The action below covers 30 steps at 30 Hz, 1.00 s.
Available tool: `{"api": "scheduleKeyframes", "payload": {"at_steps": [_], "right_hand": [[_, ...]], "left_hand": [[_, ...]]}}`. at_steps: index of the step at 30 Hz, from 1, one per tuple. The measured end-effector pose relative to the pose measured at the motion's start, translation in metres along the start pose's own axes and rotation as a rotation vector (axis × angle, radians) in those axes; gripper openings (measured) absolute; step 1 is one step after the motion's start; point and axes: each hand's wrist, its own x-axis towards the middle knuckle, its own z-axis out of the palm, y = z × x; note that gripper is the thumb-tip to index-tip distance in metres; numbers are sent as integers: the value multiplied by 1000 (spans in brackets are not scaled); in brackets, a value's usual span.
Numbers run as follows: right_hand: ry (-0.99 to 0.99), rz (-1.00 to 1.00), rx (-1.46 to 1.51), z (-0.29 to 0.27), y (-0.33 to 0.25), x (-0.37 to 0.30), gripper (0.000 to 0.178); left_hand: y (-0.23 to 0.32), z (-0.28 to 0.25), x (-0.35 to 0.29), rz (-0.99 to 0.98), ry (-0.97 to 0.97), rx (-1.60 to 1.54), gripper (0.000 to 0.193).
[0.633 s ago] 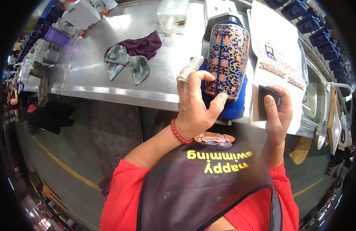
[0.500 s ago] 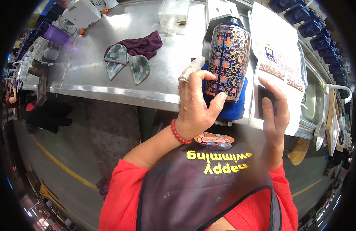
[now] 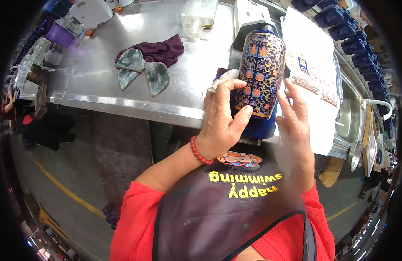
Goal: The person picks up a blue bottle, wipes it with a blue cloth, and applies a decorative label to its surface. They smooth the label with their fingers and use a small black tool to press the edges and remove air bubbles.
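Left grip arches against the patterned bottle, thumb extended.

The counter is brushed stainless steel, glossy with reflected light, with a rounded front lip. Toward its left lies a crumpled dark purple cloth, with marbled green-and-white pieces with rounded edges against and just beside it. Farther back, a clear rectangular bottle lies with its neck toward the front. A white box stands at the far left, near a purple container. A blue towel sits at the front lip.
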Motion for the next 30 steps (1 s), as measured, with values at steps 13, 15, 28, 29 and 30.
{"api": "scheduleKeyframes", "payload": {"at_steps": [13,15,28,29,30], "right_hand": [[2,-77,-13,-9,17,39,58],[-16,-65,-16,-10,17,44,59],[-60,-1,42,-10,22,69,62],[-63,5,18,-10,21,70,61],[-66,10,8,-10,20,70,61]], "left_hand": [[-1,-2,7,254,13,294,57],[-1,-2,10,242,-5,311,57],[2,-6,16,229,-112,352,61],[1,-6,16,230,-111,355,63],[0,-7,15,230,-109,353,63]]}}
